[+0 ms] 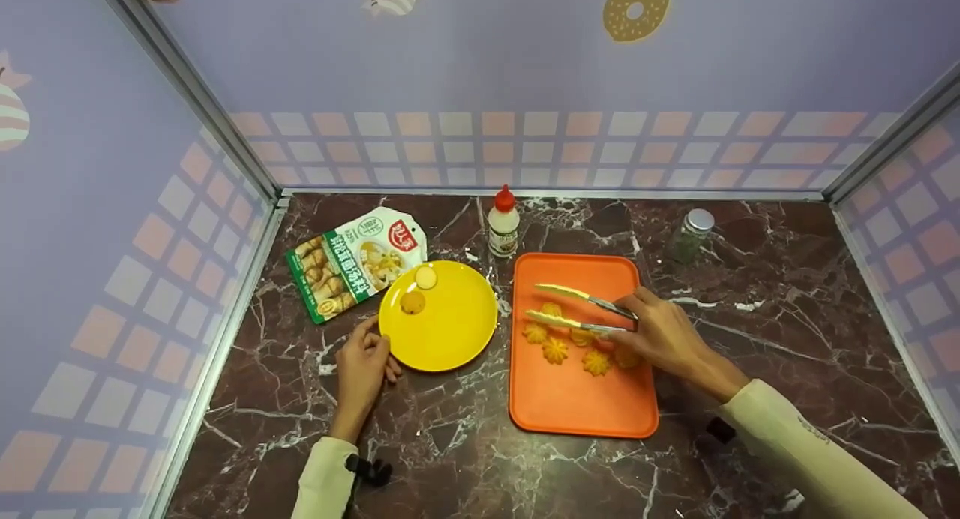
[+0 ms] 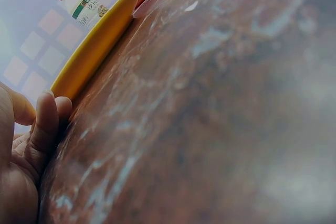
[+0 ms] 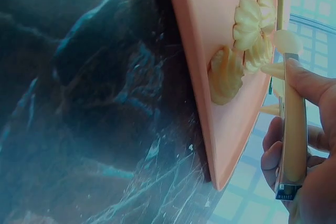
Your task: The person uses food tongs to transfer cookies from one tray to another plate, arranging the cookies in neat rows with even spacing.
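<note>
My left hand [image 1: 364, 361] holds the left rim of a round yellow plate [image 1: 450, 346], its fingers bent at the edge in the left wrist view. On the plate lie a pale round piece [image 1: 426, 277] and a browner round piece [image 1: 412, 302]. My right hand [image 1: 660, 331] grips metal tongs [image 1: 600, 303] with pale tips, thumb on one arm and fingers on the other. The tong arms stand apart over an orange tray [image 1: 577, 414]. Several yellow flower-shaped cookies [image 1: 555, 350] lie under and beside the tongs; the hand and tongs partly cover some.
A green and white food pouch [image 1: 356, 264] lies behind the plate, at its left. Between plate and tray, farther back, stands a red-capped white bottle [image 1: 503, 226]. A glass jar [image 1: 691, 235] with a silver lid is at the back right. Patterned walls enclose the marble table.
</note>
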`<state>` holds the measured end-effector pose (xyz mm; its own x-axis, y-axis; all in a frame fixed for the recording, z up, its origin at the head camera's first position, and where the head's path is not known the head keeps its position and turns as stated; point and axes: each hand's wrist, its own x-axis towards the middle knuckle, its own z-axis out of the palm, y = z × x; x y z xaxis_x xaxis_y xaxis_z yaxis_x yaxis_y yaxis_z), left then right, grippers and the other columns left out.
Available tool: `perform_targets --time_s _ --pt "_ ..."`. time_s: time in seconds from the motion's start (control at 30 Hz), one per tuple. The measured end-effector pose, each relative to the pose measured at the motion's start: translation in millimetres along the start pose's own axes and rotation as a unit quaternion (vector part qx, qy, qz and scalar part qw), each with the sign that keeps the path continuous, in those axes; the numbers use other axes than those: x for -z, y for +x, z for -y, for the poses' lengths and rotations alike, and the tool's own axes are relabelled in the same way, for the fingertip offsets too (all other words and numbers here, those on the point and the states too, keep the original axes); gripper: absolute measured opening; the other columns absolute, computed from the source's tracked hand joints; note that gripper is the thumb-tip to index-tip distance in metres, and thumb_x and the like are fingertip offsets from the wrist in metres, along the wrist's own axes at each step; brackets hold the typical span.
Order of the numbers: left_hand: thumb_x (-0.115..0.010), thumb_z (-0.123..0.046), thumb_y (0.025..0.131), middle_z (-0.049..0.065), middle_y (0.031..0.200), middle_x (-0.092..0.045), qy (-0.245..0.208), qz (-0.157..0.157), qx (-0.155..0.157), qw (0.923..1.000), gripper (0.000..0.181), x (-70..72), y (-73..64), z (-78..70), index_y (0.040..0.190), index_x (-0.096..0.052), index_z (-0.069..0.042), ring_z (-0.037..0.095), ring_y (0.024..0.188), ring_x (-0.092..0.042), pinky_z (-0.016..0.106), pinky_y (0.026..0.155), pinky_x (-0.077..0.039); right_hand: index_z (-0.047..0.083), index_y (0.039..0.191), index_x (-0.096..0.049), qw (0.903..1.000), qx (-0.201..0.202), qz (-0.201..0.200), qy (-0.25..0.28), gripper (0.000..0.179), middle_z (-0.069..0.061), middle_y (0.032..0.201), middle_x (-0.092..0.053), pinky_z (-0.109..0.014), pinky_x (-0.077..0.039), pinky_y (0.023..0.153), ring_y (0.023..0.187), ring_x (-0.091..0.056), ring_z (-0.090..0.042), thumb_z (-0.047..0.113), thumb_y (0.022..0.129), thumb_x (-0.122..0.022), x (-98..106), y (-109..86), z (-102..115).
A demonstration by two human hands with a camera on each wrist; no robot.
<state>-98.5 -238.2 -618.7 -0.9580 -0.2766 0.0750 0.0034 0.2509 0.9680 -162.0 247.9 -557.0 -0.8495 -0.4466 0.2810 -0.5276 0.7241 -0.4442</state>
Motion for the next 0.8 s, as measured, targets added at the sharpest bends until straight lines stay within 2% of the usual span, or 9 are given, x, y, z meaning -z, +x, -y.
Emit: perform_targets --time_s 0.27,0.5,0.8 --pt "-0.061 -0.003 0.109 0.017 0.082 -0.070 0.004 -0.002 0.001 1.0000 0.043 -0.6 0.5 0.5 0.151 -0.061 0.003 0.022 0.046 -0.064 0.030 0.038 -0.055 0.000 0.112 -0.076 0.9998 -0.002 0.003 -0.018 0.048 -0.010 0.094 -0.063 -0.034 -0.046 0.056 0.066 -0.054 -0.019 0.028 0.083 -0.100 7 -4.2 -2" --pt "-0.061 -0.001 0.110 0.019 0.081 -0.070 -0.001 0.003 -0.008 1.0000 0.041 0.3 1.2 1.4 0.151 -0.062 0.002 0.022 0.046 -0.064 0.030 0.039 -0.055 -0.004 0.118 -0.077 0.9995 -0.002 0.016 -0.026 0.045 -0.013 0.097 -0.065 -0.038 -0.050 0.056 0.066 -0.058 -0.021 0.021 0.087 -0.097 17 -2.0 -5" --pt "-0.059 -0.002 0.111 0.022 0.084 -0.070 -0.006 0.008 0.002 0.9999 0.043 0.7 0.2 -1.2 0.153 -0.059 0.003 0.022 0.048 -0.065 0.029 0.040 -0.056 -0.006 0.120 -0.077 0.9988 -0.020 0.035 -0.026 0.047 -0.013 0.098 -0.066 -0.038 -0.052 0.057 0.066 -0.058 -0.019 0.025 0.090 -0.094 22 -0.5 -9"
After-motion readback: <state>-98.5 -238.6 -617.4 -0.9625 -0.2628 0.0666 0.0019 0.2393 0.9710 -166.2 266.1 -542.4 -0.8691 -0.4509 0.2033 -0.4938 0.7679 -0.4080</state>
